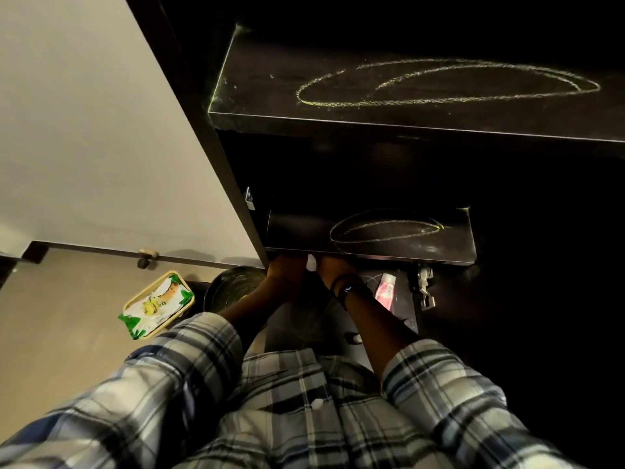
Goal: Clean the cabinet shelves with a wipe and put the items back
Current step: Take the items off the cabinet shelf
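White wipe pokes up between the left hand and the right hand, just under the lower shelf front edge. Its long axis is hidden, and I cannot tell either grip. Lettering on the green wipe pack is unreadable.

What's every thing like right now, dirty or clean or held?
Top shelf: chalk scribbles, not wiped.
Lower shelf: chalk scribbles, not wiped.
Wipe: between left hand and right hand; grip hidden.
Wipes pack: lying in a tray on the floor.
Pink tube: lying flat.
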